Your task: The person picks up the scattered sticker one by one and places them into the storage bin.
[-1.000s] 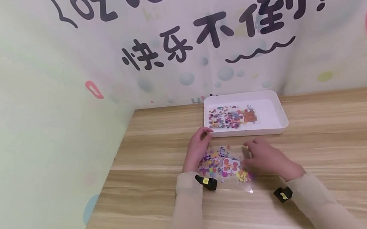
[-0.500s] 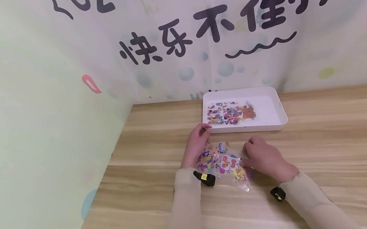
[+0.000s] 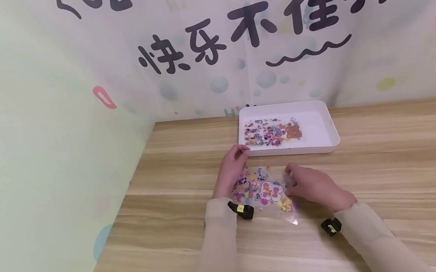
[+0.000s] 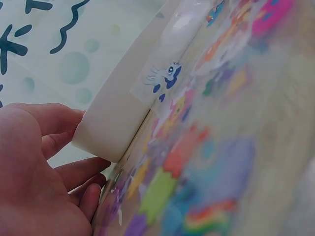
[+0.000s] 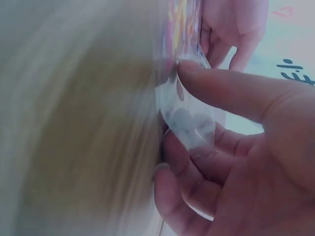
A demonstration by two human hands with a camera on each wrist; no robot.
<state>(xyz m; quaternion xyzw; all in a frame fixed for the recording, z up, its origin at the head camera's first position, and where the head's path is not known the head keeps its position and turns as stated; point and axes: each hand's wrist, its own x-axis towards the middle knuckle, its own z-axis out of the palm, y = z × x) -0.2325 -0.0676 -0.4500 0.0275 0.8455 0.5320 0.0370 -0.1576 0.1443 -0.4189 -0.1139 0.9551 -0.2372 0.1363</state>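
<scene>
A clear sticker packet point(image 3: 271, 193), printed with colorful cartoon figures, lies on the wooden table in front of a white tray point(image 3: 319, 148). The left hand point(image 3: 232, 170) holds the tray's near left corner; in the left wrist view its fingers point(image 4: 81, 172) bend around that corner, beside the packet. The right hand point(image 3: 315, 185) pinches the packet's right end. Seen from the right wrist, the thumb point(image 5: 221, 86) presses one side of the clear plastic point(image 5: 189, 120) while curled fingers sit behind it. A similar sticker packet point(image 3: 271, 134) with a brown bear lies inside the tray.
The wooden table point(image 3: 401, 168) spreads out on both sides and toward the front. A white printed cloth point(image 3: 204, 92) with large dark characters hangs right behind the tray, and a pale cloth wall point(image 3: 40, 153) borders the left side.
The right hand has settled at the packet's right end and its grip there has shifted slightly. The left hand stays at the tray corner. The head view has tilted a little.
</scene>
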